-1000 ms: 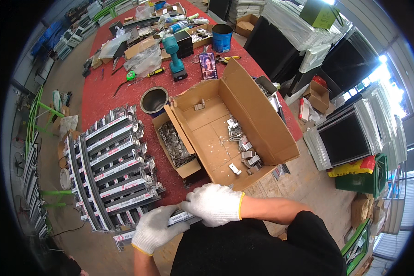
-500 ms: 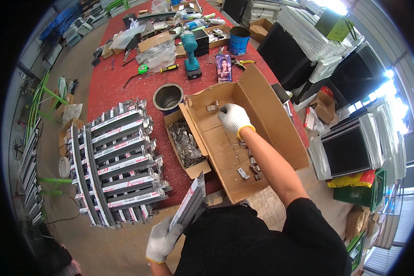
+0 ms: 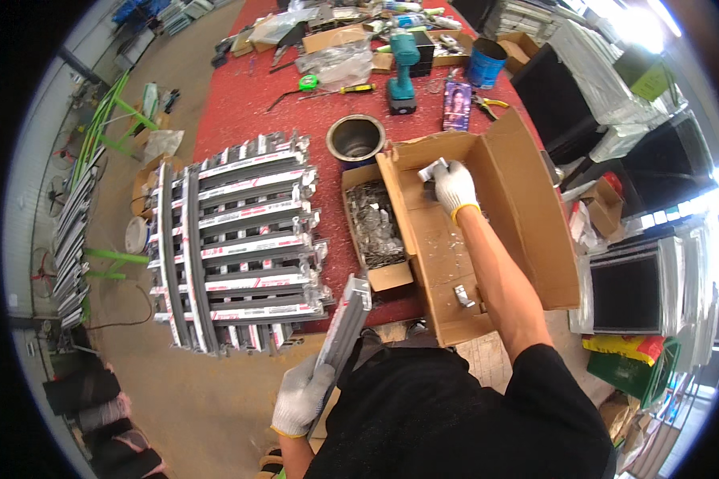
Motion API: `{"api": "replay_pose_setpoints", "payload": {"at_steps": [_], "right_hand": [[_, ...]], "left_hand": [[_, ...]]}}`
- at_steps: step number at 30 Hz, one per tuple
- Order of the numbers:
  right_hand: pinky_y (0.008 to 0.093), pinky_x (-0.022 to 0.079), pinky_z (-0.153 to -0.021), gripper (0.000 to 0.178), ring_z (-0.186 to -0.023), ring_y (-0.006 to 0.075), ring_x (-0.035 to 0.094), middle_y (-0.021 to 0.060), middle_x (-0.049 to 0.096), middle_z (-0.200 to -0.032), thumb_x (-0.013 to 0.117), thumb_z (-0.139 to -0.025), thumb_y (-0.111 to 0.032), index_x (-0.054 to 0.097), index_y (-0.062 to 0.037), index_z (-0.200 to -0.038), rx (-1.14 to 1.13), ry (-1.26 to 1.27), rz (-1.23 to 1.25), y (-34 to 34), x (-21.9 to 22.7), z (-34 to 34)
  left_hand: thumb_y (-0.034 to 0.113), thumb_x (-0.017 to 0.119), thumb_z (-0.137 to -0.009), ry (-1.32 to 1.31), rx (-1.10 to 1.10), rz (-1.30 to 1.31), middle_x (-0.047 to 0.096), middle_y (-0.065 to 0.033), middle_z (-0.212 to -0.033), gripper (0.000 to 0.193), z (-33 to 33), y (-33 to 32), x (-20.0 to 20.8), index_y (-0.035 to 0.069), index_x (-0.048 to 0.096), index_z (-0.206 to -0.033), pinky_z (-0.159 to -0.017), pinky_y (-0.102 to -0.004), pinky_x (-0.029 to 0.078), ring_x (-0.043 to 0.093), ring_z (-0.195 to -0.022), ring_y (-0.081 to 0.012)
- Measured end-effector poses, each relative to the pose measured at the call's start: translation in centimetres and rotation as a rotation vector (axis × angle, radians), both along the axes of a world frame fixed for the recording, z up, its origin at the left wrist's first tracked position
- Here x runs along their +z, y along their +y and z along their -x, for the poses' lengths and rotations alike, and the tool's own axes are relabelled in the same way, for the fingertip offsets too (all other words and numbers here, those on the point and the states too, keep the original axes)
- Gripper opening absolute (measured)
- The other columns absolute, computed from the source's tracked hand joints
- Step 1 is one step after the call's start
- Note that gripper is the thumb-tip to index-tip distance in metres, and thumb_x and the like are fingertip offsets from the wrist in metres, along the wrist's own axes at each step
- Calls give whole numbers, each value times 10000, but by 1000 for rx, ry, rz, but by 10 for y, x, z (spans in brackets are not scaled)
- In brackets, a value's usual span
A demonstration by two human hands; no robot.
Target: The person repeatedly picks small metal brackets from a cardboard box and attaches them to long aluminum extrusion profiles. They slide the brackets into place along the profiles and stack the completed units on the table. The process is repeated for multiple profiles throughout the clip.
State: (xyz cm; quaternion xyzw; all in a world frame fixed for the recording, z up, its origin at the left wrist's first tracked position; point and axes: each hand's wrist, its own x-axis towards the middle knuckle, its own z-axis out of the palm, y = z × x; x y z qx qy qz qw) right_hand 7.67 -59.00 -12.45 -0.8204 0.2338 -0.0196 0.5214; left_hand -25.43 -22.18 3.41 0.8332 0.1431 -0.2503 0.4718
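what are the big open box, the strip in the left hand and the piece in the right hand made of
Box: brown corrugated cardboard by its matte look and folded flaps. Strip in the left hand: probably aluminium or similar metal, pale grey with a ribbed sheen. Piece in the right hand: small and silvery, likely metal.

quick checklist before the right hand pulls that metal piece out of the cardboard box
1. Right hand closed on small metal bracket: ok.
2. Grip firmness on the bracket: cannot tell, the glove hides the fingers.
3. Left hand holding the long metal bar: ok, gripped at its lower end.
4. Cardboard box open, flaps out of the way: ok.
5. Spare bracket lying in the box near the forearm: ok, apart from it.
6. Bar clear of the stacked metal rails: ok.
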Motion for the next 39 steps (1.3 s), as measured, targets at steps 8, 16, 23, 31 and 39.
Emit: {"api": "replay_pose_setpoints", "payload": {"at_steps": [8,16,23,31,39], "right_hand": [[335,681,-811,373,-926,195,783,133,768,-1122,759,-1062,-125,680,101,-1348,109,-150,-775,6,129,106],[318,625,-906,330,-987,148,765,100,802,-1120,783,-1008,-67,753,56,-1312,226,-240,-453,36,187,168],[291,595,-870,304,-945,94,737,62,830,-1063,801,-971,-2,809,-3,-1275,321,-308,-278,68,186,200],[301,607,-880,285,-948,105,751,67,838,-1083,816,-973,-13,813,-4,-1258,238,-410,-221,78,164,209],[346,632,-901,319,-1017,228,822,137,848,-1142,899,-896,-12,828,-36,-1206,273,-566,-86,85,158,211]], "left_hand": [[509,568,-1132,22,-54,209,718,-57,-857,581,-12,2,-15,-30,759,-1229,-674,-323,508,634,-727,-137],[600,557,-1133,112,-79,352,722,-66,-850,657,-23,-5,-14,-26,747,-1195,-689,-338,512,647,-740,-152],[595,543,-1140,117,-89,382,723,-51,-871,636,-24,-13,-6,-6,746,-1195,-690,-341,519,647,-740,-148],[547,530,-1142,166,-124,319,725,-50,-870,589,-21,-8,-11,4,747,-1208,-687,-341,526,653,-732,-157],[677,547,-1121,205,-59,438,724,-85,-850,816,-26,-19,-1,-83,723,-1359,-643,-295,527,653,-710,-146]]}}
